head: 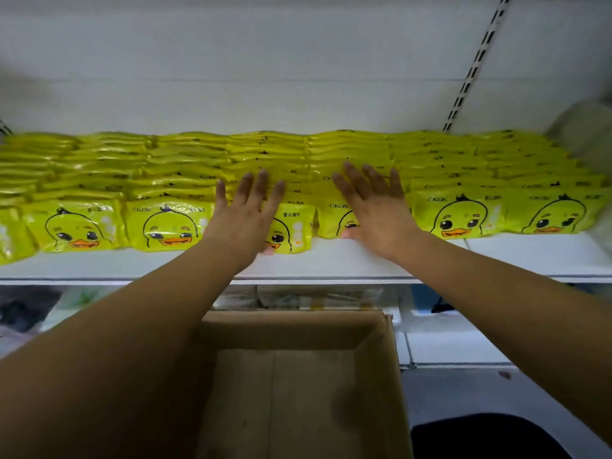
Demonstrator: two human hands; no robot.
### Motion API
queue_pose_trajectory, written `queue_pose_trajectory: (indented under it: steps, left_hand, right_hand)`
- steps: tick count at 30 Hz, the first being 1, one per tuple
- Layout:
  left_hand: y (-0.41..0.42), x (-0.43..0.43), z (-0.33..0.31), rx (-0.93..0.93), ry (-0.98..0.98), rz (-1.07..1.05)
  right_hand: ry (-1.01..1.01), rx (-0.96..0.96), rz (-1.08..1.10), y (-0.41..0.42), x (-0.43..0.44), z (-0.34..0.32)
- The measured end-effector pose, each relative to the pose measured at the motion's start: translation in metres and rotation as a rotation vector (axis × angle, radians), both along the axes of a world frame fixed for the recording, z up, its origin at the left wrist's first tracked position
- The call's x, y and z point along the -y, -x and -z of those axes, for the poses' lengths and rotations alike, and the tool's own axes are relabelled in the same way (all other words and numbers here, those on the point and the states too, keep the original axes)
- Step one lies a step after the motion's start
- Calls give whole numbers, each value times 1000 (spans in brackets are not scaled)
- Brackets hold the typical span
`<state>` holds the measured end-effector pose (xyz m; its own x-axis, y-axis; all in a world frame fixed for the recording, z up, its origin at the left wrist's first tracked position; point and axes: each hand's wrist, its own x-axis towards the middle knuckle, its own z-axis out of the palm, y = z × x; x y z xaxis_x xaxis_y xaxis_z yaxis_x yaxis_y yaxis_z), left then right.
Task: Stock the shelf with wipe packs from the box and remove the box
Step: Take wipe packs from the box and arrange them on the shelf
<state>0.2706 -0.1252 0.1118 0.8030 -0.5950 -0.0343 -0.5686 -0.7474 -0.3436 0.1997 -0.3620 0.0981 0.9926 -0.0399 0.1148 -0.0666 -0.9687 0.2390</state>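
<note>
Brown cardboard box (pixel 291 329) sits lowest and closest, open at the top, its matt walls creased and its bare floor showing. Two bare forearms reach over it to the smooth white shelf (pixel 331 263). On that shelf stand the wipe packs (pixel 169 223): soft, pillow-shaped pouches of glossy yellow film, each printed with a cartoon duck face. They stand on edge in files running front to back, faces toward the camera, long sides across the shelf. The left hand (pixel 246 217) and the right hand (pixel 374 210) lie flat against the middle files, fingers straight and spread. One front pack (pixel 291 230) sits slightly lower, beside the left hand. Behind rises a plain white back panel (pixel 265 77) with a slotted upright (pixel 473 64).
</note>
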Motion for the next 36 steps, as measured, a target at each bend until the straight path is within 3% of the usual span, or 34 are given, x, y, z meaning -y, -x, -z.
queue_pose_trajectory:
  steps: [8,15,27,36]
  left_hand:
    - [0,1,7,54,32,-14]
    - [30,-15,-24,-38,122,-4]
    - [121,-48,-91,-77,228,18]
    - [157,-76,-63,-208,337,-66]
  right_hand:
    - [10,-24,39,0,-2,-2]
    - [-71,-102,41,34,-9,-37]
    - [-303,-111,-12,133,-37,-105]
    - [-566,-147,36,181,-63,-79]
